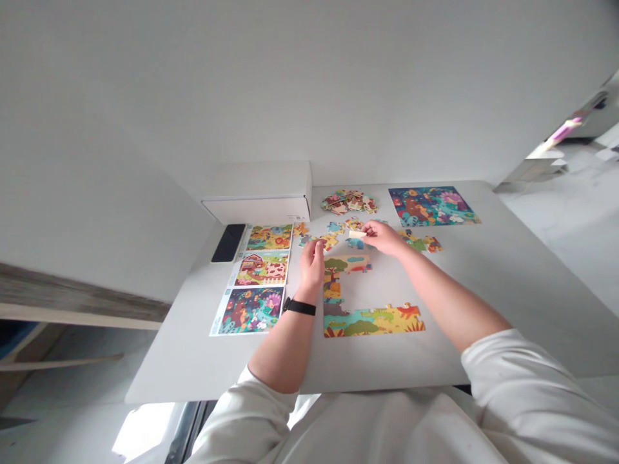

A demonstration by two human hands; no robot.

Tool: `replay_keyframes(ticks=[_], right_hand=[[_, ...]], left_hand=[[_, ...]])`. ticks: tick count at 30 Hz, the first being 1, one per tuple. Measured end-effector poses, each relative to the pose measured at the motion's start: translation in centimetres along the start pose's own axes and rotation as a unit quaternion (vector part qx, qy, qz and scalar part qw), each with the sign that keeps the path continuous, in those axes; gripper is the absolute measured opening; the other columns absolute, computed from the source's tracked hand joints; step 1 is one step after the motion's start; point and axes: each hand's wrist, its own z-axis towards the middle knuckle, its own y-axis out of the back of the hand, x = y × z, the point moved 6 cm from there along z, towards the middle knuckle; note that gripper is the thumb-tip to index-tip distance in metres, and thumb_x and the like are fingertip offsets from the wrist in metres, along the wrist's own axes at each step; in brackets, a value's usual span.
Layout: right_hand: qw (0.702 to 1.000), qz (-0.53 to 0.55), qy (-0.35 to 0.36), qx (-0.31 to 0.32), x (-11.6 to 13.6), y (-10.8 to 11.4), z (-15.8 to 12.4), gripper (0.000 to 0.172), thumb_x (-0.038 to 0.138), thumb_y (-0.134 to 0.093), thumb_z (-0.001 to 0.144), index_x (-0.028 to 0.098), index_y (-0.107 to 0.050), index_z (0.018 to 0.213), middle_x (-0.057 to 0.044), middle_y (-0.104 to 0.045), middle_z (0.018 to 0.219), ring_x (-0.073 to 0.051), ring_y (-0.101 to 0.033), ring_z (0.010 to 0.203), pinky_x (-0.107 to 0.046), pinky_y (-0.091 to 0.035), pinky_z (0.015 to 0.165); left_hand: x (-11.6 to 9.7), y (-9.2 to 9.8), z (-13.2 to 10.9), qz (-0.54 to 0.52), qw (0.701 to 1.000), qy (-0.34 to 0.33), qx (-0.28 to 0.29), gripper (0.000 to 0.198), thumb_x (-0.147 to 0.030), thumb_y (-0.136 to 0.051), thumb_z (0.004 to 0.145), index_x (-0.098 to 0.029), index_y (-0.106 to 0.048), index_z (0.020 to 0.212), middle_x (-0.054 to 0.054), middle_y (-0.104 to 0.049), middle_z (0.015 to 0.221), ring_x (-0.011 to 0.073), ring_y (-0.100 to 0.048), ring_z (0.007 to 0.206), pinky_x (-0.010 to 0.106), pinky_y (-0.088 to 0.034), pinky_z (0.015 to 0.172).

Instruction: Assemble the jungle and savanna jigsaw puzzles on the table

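My right hand (382,238) pinches a puzzle piece (357,234) with a pale side showing, above loose pieces. My left hand (313,261) is closed near the upper left corner of a partly joined puzzle (372,323); whatever its fingers hold, if anything, is hidden. The joined part forms a bottom strip, a left column and a short top strip, with a tree, greenery and animals. Several loose yellow and blue pieces (329,241) lie just beyond my left hand. More loose pieces (432,244) lie right of my right hand.
A heap of pieces (349,202) lies at the back of the white table (512,290). Beside it is a dark finished puzzle (434,206). A white box (258,193) stands at the back left, near a phone (229,243) and picture sheets (254,310). Walls border the table.
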Motion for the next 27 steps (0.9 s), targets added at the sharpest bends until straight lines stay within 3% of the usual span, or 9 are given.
replay_keyframes(ticks=[3,6,10,14,20,25,27], right_hand=[[0.993,0.112,-0.020,-0.027,-1.2,2.8,-2.4,0.030,0.039,-0.081,0.075,0.023,-0.070,0.097,-0.001,-0.074,0.085,-0.019,-0.067,0.076,-0.030,-0.052,0.069],[0.986,0.153,-0.042,-0.049,-2.7,5.2,-5.1,0.038,0.046,-0.085,0.071,0.023,-0.071,0.098,-0.002,-0.075,0.085,-0.019,-0.067,0.076,-0.029,-0.051,0.067],[0.974,0.193,-0.068,-0.098,-5.0,6.7,-7.6,0.047,0.055,-0.087,0.066,0.023,-0.072,0.098,-0.001,-0.075,0.086,-0.018,-0.067,0.074,-0.028,-0.051,0.064],[0.960,0.228,-0.078,-0.145,-6.5,7.0,-8.6,0.054,0.063,-0.086,0.061,0.024,-0.070,0.096,0.001,-0.071,0.083,-0.015,-0.062,0.068,-0.027,-0.049,0.063],[0.968,0.214,-0.046,-0.120,-6.0,6.7,-8.5,0.053,0.066,-0.084,0.067,0.026,-0.070,0.098,0.000,-0.072,0.087,-0.017,-0.064,0.074,-0.029,-0.052,0.067],[0.976,0.206,-0.021,-0.075,-4.7,5.0,-8.6,0.053,0.068,-0.086,0.068,0.026,-0.071,0.097,-0.001,-0.072,0.086,-0.019,-0.063,0.076,-0.031,-0.053,0.067],[0.977,0.203,-0.012,-0.058,-4.1,4.1,-8.7,0.054,0.071,-0.085,0.070,0.026,-0.072,0.097,-0.002,-0.073,0.087,-0.020,-0.064,0.076,-0.032,-0.053,0.067]], left_hand=[[-0.4,-0.1,0.0,-0.010,1.000,-0.005,0.009,0.036,-0.048,-0.048,0.109,-0.024,-0.074,0.109,0.007,-0.077,0.106,0.0219,-0.070,0.098,0.032,-0.055,0.087],[-0.7,-0.2,0.0,-0.010,1.000,-0.019,0.020,0.032,-0.047,-0.051,0.106,-0.024,-0.074,0.108,0.006,-0.077,0.103,0.0209,-0.070,0.093,0.032,-0.054,0.087],[-0.5,-0.8,0.1,-0.001,0.999,-0.027,0.042,0.029,-0.047,-0.058,0.101,-0.024,-0.074,0.108,0.004,-0.076,0.096,0.0199,-0.067,0.085,0.031,-0.054,0.080],[-0.6,-1.1,-0.4,-0.035,0.998,-0.019,0.054,0.033,-0.050,-0.061,0.099,-0.022,-0.074,0.111,0.005,-0.075,0.097,0.0177,-0.064,0.080,0.029,-0.052,0.073],[-2.9,-1.9,-1.4,-0.071,0.990,-0.009,0.121,0.035,-0.051,-0.074,0.091,-0.021,-0.072,0.110,0.006,-0.073,0.097,0.0156,-0.064,0.078,0.025,-0.051,0.063],[-5.4,-5.3,-2.4,-0.063,0.970,0.024,0.233,0.039,-0.044,-0.082,0.087,-0.021,-0.071,0.117,0.006,-0.075,0.103,0.0147,-0.068,0.075,0.025,-0.052,0.059],[-6.0,-6.8,-2.7,-0.027,0.974,0.012,0.225,0.040,-0.039,-0.087,0.084,-0.021,-0.072,0.117,0.007,-0.076,0.105,0.0157,-0.070,0.079,0.026,-0.054,0.064]])
